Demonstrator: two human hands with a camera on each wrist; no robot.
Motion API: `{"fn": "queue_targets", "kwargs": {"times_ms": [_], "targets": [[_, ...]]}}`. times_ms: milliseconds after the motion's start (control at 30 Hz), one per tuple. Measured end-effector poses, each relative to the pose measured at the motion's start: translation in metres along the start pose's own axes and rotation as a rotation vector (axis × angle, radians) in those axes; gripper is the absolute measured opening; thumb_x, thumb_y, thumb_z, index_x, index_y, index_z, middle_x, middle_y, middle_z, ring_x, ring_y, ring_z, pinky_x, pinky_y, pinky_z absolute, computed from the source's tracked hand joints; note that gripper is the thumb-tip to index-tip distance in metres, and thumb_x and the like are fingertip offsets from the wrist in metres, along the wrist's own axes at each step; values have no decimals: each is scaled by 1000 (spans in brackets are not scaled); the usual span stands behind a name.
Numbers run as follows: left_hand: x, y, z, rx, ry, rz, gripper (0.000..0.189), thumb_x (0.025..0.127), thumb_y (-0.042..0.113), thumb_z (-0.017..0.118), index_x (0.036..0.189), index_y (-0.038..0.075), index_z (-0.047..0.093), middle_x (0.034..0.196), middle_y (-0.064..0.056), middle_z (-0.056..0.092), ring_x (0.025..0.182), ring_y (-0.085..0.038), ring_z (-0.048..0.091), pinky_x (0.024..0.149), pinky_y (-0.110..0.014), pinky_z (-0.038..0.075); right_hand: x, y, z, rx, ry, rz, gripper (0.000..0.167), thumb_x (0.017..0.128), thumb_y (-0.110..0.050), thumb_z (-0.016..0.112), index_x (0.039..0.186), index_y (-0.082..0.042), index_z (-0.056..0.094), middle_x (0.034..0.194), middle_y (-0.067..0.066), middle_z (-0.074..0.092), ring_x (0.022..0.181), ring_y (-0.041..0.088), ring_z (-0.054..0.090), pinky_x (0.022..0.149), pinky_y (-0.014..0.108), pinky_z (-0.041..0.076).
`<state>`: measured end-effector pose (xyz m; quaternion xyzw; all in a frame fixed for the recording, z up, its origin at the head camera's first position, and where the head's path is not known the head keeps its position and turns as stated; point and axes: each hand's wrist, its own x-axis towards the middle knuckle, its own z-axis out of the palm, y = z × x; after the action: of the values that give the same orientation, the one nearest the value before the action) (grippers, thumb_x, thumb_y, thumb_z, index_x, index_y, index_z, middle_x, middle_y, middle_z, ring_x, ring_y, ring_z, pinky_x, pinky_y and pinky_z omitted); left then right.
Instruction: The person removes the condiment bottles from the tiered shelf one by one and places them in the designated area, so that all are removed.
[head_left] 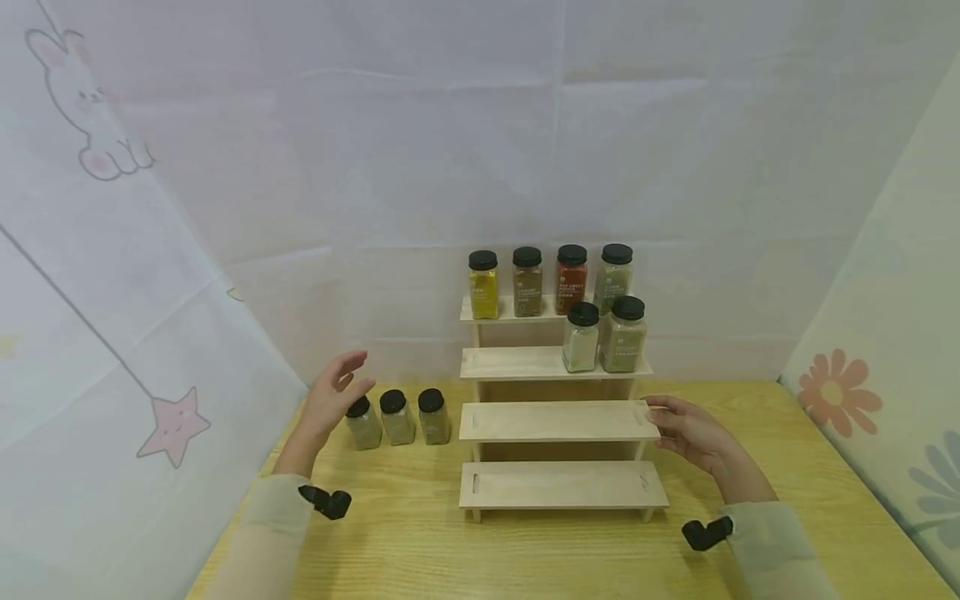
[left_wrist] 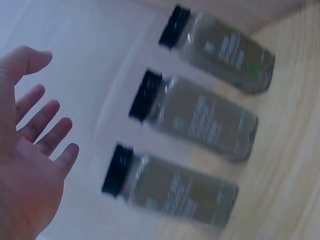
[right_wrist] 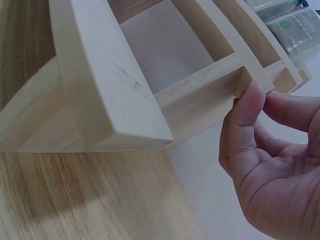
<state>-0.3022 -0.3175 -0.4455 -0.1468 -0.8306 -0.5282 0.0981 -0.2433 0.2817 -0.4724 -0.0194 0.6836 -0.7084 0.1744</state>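
Observation:
My left hand [head_left: 327, 404] is raised beside the leftmost of three spice jars [head_left: 365, 431] with black lids, which stand in a row on the table. In the left wrist view the palm and relaxed fingers of that hand [left_wrist: 30, 175] hold nothing and are apart from the blurred jars [left_wrist: 195, 120]. My right hand [head_left: 693, 437] pinches the right end of a lower tier of the stepped wooden rack [head_left: 555, 421]. Seen from the right wrist, the thumb and fingers of this hand [right_wrist: 270, 165] meet at the corner of the board [right_wrist: 250, 62].
Several spice jars, among them a yellow one [head_left: 483, 292] and a red one [head_left: 572, 287], line the rack's top tier. Two more, one a pale jar [head_left: 581, 343], stand at the right of the tier below. A white cloth [head_left: 375, 167] hangs behind the wooden table [head_left: 390, 533].

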Motion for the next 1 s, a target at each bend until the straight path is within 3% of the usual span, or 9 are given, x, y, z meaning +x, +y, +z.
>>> {"fn": "queue_targets", "kwargs": {"times_ms": [200, 467, 633, 833, 1000], "targets": [[7, 31, 24, -47, 20, 55, 56, 98, 18, 70, 148, 8, 47, 151, -17, 46, 142, -35, 39, 119, -54, 28, 0, -3, 1, 7, -5, -5, 72, 105, -19, 58, 158, 5, 16, 127, 6, 41, 75, 7, 57, 77, 27, 57], [16, 69, 53, -105, -35, 71, 55, 100, 14, 66, 149, 5, 44, 149, -19, 46, 140, -37, 41, 118, -57, 30, -1, -3, 0, 28, -14, -6, 71, 105, -17, 58, 158, 5, 16, 117, 4, 47, 74, 7, 58, 75, 27, 57], [20, 83, 71, -123, -41, 97, 52, 99, 16, 67, 147, 7, 48, 148, -13, 49, 138, -34, 45, 115, -57, 33, -1, -2, 0, 27, -11, -6, 71, 105, -17, 58, 158, 5, 16, 117, 4, 48, 74, 7, 58, 76, 27, 57], [24, 97, 90, -145, -65, 137, 53, 98, 15, 68, 146, 6, 49, 148, -13, 51, 137, -37, 45, 114, -59, 34, 0, -2, 0, 17, -5, -4, 71, 105, -17, 58, 158, 5, 16, 127, 6, 42, 75, 7, 58, 76, 27, 57], [29, 109, 104, -140, -85, 160, 53, 98, 12, 68, 146, 3, 48, 148, -15, 51, 136, -40, 46, 114, -59, 35, 1, -2, 0, 1, -4, -3, 72, 105, -19, 58, 158, 5, 17, 124, 7, 42, 77, 8, 57, 77, 28, 57]]}}
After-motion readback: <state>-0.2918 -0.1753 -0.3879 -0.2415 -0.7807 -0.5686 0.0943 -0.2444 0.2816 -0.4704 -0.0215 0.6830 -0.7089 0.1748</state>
